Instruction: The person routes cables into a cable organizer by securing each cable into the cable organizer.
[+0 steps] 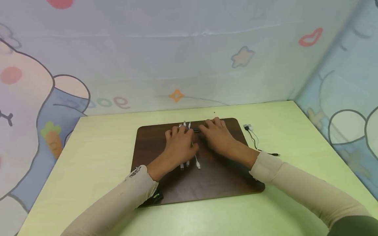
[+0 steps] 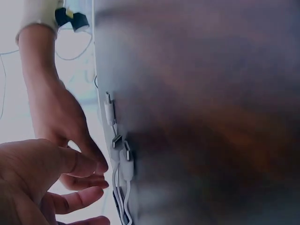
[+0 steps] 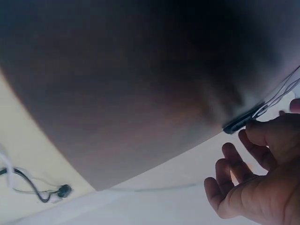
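Several white USB cables [image 1: 197,164] lie across a dark wood-look board [image 1: 206,183], their plugs [image 2: 126,159] near its far edge. A slim black cable clip [image 1: 196,130] sits crosswise there, between both hands. With thumb and forefinger, my right hand [image 1: 217,136] pinches the clip's end; the right wrist view shows this clip [image 3: 238,123] at the thumb, other fingers loosely bent. My left hand [image 1: 180,147] arches over the cables, covering their middles. Its loosely bent fingers [image 2: 77,200] stand apart beside the cables in the left wrist view, with nothing visible between them.
Right of the board, a black cable [image 1: 253,139] and a white cable [image 1: 257,137] lie on the pale yellow-green table [image 1: 295,193]. A dark cable bundle [image 1: 157,198] is at the board's near left corner. A printed cloth wall [image 1: 153,65] stands behind.
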A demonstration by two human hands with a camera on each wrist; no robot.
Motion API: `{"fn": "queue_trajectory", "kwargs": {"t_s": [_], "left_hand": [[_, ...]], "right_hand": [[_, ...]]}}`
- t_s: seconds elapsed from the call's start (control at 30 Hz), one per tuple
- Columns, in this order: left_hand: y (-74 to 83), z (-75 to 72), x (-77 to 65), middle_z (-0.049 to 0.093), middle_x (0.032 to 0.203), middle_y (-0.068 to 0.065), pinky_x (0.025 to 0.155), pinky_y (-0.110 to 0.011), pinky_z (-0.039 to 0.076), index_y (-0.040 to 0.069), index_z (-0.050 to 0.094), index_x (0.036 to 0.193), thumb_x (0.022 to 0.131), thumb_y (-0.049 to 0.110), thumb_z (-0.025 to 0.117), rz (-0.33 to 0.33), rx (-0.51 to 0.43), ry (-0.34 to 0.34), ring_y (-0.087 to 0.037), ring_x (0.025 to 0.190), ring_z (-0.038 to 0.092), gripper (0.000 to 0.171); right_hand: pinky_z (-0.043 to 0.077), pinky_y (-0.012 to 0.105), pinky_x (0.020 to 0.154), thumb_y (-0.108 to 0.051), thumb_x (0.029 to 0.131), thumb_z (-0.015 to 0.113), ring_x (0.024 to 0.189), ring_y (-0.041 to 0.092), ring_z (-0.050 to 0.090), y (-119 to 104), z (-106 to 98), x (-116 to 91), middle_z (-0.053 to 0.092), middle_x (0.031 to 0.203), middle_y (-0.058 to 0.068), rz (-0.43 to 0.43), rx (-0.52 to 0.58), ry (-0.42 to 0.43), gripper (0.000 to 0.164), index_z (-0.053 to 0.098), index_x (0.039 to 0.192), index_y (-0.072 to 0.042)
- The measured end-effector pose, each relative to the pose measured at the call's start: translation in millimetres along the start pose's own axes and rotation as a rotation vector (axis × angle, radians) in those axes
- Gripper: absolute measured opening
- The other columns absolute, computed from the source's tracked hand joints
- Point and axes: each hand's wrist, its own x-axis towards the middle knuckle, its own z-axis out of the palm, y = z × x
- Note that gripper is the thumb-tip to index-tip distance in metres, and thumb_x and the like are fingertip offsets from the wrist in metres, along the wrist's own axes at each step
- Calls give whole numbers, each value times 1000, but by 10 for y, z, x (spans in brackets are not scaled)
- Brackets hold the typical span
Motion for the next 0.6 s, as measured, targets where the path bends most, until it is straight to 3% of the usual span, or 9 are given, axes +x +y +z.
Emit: {"fn": "queue_trajectory", "kwargs": {"t_s": [0.13,0.37,0.47,0.6], "left_hand": [[9,-14,70,55,111,-9,97,-57,28,16,61,103,101,32,63,-6,-7,-22,-37,110,43,16],[33,-53,183,55,125,-13,102,-60,30,16,63,118,101,34,63,4,9,-67,-42,124,43,25],[48,-60,251,56,126,-12,102,-60,31,16,64,122,102,31,61,53,10,-58,-43,126,44,25],[69,-37,367,55,137,-9,104,-58,32,18,64,127,103,27,60,170,-2,-37,-39,128,45,26]], "right_hand": [[49,58,92,-23,102,66,108,41,55,-11,-1,-108,62,116,16,21,-11,16,26,63,126,-12],[48,53,85,-26,100,69,104,40,54,-34,-51,-311,60,108,14,41,-36,4,26,62,120,-10],[49,52,83,-25,100,69,105,41,56,-52,-87,-416,61,109,15,48,-39,-4,25,62,117,-9],[50,53,83,-29,99,71,108,42,56,-53,-104,-537,62,113,16,77,-54,-27,26,61,115,-10]]}}
